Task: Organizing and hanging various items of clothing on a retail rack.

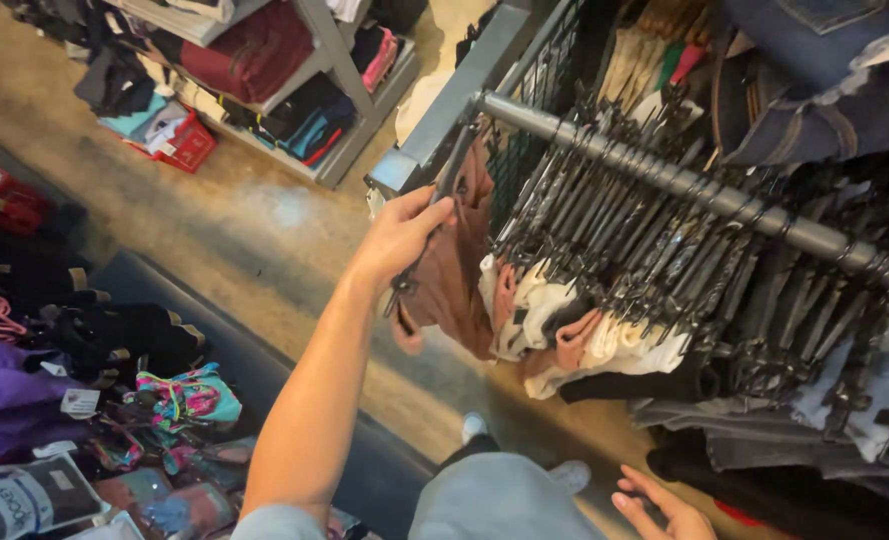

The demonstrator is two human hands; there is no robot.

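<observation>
**Brown top held up at the end of the rail**

A brown top [454,270] on a black hanger [426,235] is seen near the middle of the picture, hanging down from the left end of the grey rail [664,175]. Its long side runs from 12 o'clock down to 6 o'clock. The rail is laid on a slant, from 10 o'clock down to 4 o'clock, and it is packed with more black hangers [644,250] and pale tops [574,340].

The hanger is gripped by the left hand [399,235]. The fingers are curled shut around it, right at the rail's end. The arm comes up to it from 7 o'clock, so the brown top is touched by this hand alone.

The right hand [664,510] is kept low at 5 o'clock, open, palm up, with nothing in it. It is well apart from the brown top, which lies at 11 o'clock from it.

Piles of clothes [84,400] are seen at 8 o'clock, and a grey shelf [334,60] at 11 o'clock
</observation>
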